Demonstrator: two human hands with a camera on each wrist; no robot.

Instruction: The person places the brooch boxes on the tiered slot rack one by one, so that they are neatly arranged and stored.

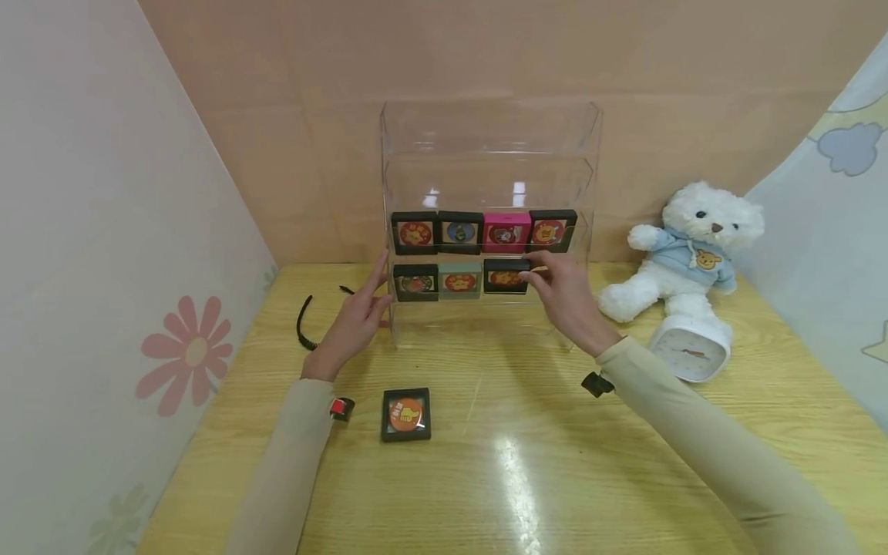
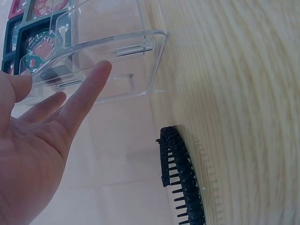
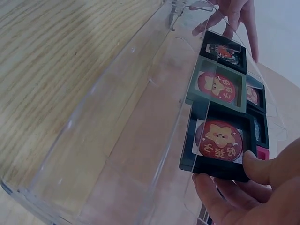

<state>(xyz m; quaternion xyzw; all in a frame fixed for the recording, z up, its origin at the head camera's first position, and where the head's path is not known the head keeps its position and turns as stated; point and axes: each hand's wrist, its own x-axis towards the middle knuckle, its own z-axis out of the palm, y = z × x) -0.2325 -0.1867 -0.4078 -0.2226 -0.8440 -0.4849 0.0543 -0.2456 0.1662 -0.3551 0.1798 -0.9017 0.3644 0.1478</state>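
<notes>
A clear acrylic tiered rack (image 1: pixel 486 181) stands against the back wall, with framed round badges on two of its tiers. My right hand (image 1: pixel 565 297) pinches the edge of a black-framed badge (image 3: pixel 218 140) on the lower filled tier, thumb in front and fingers behind. Beside that badge sit a green-framed badge (image 3: pixel 216 86) and another black-framed badge (image 3: pixel 226 54). My left hand (image 1: pixel 354 320) is at the rack's left side, its fingers extended along the clear side panel (image 2: pixel 140 61). On the table in front lies one black-framed badge with an orange face (image 1: pixel 405 415).
To the right a white teddy bear (image 1: pixel 701 247) in a blue hoodie sits behind a white clock (image 1: pixel 691 348). A black toothed hair clip or band (image 2: pixel 180 178) lies left of the rack. Four framed badges, one in a pink frame (image 1: pixel 506 233), fill the tier above.
</notes>
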